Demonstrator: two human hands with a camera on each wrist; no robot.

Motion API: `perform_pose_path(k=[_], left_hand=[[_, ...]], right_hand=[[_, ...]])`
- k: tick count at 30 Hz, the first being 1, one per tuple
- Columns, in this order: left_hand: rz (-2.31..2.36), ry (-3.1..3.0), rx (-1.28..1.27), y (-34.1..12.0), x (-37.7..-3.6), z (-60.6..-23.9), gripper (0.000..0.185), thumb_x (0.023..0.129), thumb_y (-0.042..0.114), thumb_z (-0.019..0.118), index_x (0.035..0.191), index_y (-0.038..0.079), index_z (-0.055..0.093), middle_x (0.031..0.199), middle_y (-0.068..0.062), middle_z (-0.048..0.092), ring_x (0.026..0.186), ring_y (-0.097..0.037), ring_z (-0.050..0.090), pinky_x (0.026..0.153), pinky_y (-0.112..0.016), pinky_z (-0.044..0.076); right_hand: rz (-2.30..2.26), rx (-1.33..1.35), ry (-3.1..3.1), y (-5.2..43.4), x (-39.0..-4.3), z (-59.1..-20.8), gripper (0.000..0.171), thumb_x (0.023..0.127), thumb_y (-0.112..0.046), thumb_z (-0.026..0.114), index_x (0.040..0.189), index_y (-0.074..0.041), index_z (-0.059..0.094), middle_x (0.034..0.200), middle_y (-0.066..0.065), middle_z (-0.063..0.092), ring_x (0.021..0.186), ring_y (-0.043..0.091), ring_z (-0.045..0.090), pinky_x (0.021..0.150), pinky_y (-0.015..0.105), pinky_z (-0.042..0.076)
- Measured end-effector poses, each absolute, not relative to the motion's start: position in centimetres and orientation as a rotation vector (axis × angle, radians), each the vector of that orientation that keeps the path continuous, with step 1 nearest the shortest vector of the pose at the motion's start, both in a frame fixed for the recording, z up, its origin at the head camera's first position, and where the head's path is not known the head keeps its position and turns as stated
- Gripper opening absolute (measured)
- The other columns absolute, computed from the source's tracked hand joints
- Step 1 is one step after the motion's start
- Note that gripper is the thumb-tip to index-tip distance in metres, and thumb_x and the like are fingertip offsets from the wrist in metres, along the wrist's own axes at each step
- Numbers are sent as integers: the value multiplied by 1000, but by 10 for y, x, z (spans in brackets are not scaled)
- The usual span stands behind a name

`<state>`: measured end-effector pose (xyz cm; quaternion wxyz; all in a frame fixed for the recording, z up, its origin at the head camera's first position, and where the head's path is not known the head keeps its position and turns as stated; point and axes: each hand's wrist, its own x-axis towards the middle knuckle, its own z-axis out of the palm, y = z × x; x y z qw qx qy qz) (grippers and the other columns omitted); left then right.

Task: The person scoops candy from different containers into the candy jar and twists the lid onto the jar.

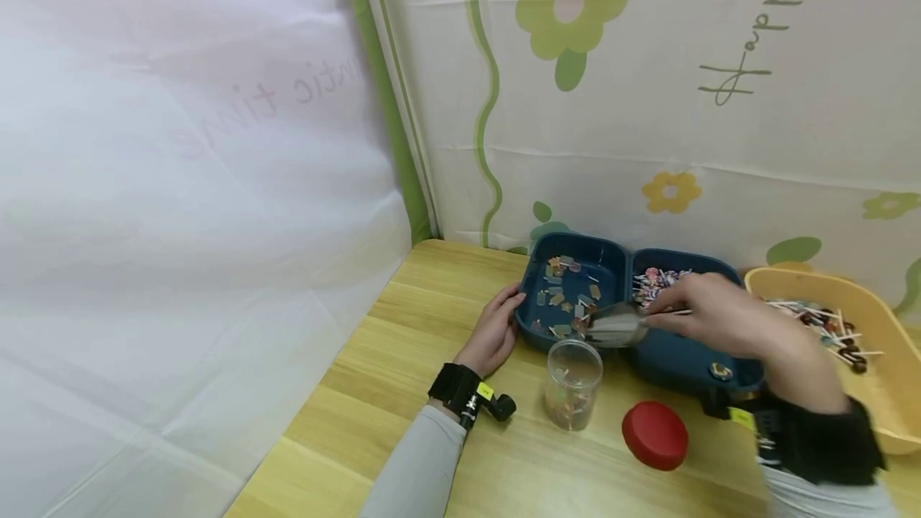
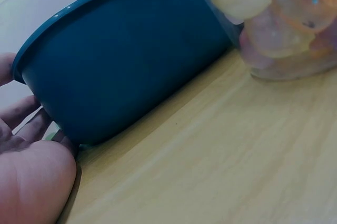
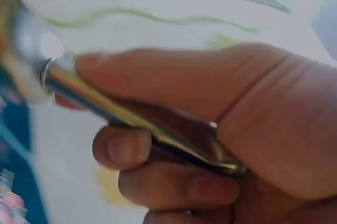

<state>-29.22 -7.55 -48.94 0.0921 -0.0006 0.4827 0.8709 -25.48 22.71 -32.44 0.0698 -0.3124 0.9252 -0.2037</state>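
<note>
Overall, your wood-grained worktop [image 1: 377, 354] carries everything, with the yellow bin [image 1: 895, 342] at far right. Navy divided tray [image 2: 121, 50]: smooth, probably stiff plastic, light enough to skid; steady it at the rim corner, where your left hand [image 1: 496, 330] rests its fingers, slightly spread, on rim and outer wall. Clear jar [image 1: 572, 402]: upright before the tray, part filled; likely light, thin-walled and easily tipped, so hold it round the body if needed. Red lid [image 1: 655, 434]: lies right of the jar; expect a light piece, best taken by its edge. Scoop [image 1: 615, 328]: held low by the tray's front edge, just behind the jar mouth; contact unclear. Your right hand [image 1: 719, 314] pinches its polished handle between thumb and fingers. Judged rigid and slick; grip near the bowl to limit twisting. Translucent charms [image 1: 556, 294]: scattered in the left compartment; probably light, prone to slide off the scoop.
</note>
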Motion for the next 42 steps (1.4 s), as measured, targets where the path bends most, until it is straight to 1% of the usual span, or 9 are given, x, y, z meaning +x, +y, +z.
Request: perform_pose_path(k=[3,6,9,13,16,21,27,34,42], left_hand=[[2580,1444,3,-75,-291,-490,45,108,17,52,152,7,45,159,-13,38,146,-27,36,120,-39,30],[2583,1444,12,-74,-291,-489,46,108,15,51,153,6,44,159,-14,37,146,-27,36,118,-37,31],[2591,1445,15,-74,-291,-489,45,109,14,50,152,6,44,158,-13,38,146,-25,36,118,-36,30],[2603,1444,14,-75,-291,-488,44,109,14,50,152,4,45,158,-13,39,145,-23,38,120,-37,28],[2603,1441,2,-76,-292,-489,44,108,14,51,151,4,46,157,-12,40,144,-22,39,121,-37,28],[2597,1443,-4,-76,-292,-489,45,108,16,51,152,4,45,157,-11,41,144,-22,39,121,-37,27],[2597,1441,-18,-75,-292,-487,45,108,16,52,151,5,46,156,-10,41,144,-22,38,121,-37,25],[2605,1427,7,-74,-293,-487,44,108,14,51,150,4,46,158,-13,38,146,-24,35,122,-39,25],[2606,1409,-9,-75,-293,-489,43,108,14,51,150,5,46,155,-13,42,146,-28,37,119,-38,30]], right_hand=[[-637,-1000,2721,203,-269,-345,13,95,-13,71,99,-6,82,95,1,76,80,11,65,68,34,55],[-720,-1020,2653,184,-279,-364,16,97,-11,68,101,-4,81,95,4,76,79,10,65,68,34,55],[-783,-1012,2625,174,-286,-376,19,99,-12,66,106,-2,80,97,5,76,76,9,62,65,30,51],[-811,-978,2614,174,-291,-385,21,100,-12,65,110,0,78,99,7,76,77,14,64,63,29,48],[-814,-964,2599,176,-293,-388,22,101,-13,65,113,0,77,101,8,76,82,17,67,65,30,50],[-801,-986,2603,178,-295,-388,23,101,-15,64,113,-1,78,102,6,76,84,13,68,68,31,54],[-811,-1020,2595,181,-296,-388,23,102,-16,63,114,-1,77,102,6,75,84,13,67,70,31,54],[-775,-1012,2635,185,-295,-384,22,102,-15,63,113,-4,78,105,7,76,90,18,70,77,41,59],[-709,-980,2711,184,-295,-383,21,101,-16,64,109,-3,79,100,5,76,87,18,69,77,46,58]])
